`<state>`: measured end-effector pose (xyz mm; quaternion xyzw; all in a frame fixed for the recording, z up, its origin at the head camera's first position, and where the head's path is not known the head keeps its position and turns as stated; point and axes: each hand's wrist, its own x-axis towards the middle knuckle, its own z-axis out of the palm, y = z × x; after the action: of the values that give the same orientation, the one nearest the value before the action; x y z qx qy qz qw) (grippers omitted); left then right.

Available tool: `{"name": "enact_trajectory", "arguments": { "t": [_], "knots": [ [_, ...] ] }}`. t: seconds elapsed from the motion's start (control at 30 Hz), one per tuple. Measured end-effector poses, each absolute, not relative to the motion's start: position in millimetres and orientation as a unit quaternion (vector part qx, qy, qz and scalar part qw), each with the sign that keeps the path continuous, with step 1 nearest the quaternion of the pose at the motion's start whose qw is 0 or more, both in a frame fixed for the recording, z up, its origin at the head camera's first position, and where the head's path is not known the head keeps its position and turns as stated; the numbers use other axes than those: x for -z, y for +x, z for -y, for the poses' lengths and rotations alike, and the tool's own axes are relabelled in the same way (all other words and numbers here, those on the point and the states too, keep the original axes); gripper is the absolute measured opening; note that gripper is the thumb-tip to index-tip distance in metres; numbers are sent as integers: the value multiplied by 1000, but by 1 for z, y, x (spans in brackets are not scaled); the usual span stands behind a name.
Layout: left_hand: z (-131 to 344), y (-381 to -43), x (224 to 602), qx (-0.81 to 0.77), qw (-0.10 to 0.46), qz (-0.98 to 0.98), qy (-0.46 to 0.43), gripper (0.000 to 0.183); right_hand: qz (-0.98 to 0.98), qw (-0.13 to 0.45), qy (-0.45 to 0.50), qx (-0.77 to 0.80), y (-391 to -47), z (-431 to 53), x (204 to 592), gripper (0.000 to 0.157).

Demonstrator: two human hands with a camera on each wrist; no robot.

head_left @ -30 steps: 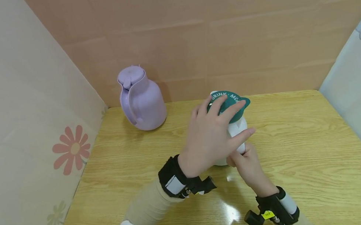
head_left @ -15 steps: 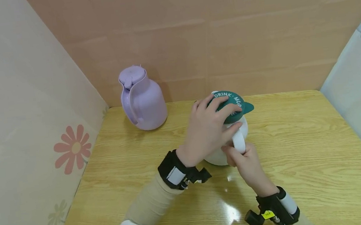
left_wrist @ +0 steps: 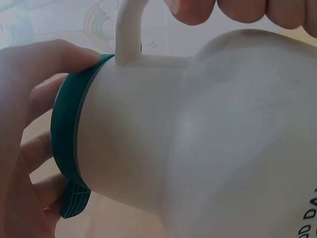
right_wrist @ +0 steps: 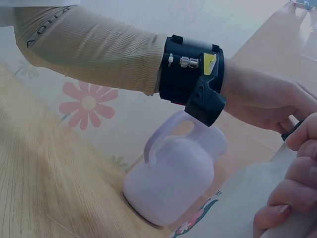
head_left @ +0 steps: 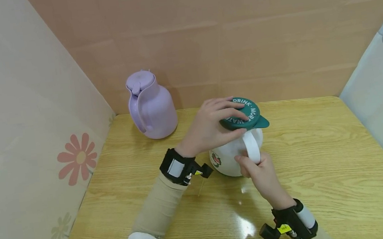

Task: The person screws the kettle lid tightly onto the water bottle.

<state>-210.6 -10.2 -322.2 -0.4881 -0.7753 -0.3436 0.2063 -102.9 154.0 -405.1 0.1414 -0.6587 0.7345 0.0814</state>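
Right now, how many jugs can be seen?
2. The purple jug stands at the back left of the table. The white jug with the green lid is nearer the middle, its handle held by the right hand.

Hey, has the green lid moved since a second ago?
Yes: in the head view the green lid has turned clockwise, its tab swinging away from the back edge of the table, toward the handle of the white jug.
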Motion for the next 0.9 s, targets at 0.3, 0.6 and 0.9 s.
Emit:
{"name": "enact_trajectory", "arguments": {
  "t": [0.3, 0.6, 0.9],
  "knots": [
    [11, -217, 325, 354, 222, 764, -492, 38, 662, 77, 128, -735, -102, -153, 405, 41],
    [-4, -195, 308, 302, 346, 783, -419, 70, 650, 86, 142, -741, -103, -153, 405, 37],
    [-27, -159, 309, 206, 358, 851, -323, 59, 628, 86, 190, -750, -102, -156, 409, 37]
  ]
}}
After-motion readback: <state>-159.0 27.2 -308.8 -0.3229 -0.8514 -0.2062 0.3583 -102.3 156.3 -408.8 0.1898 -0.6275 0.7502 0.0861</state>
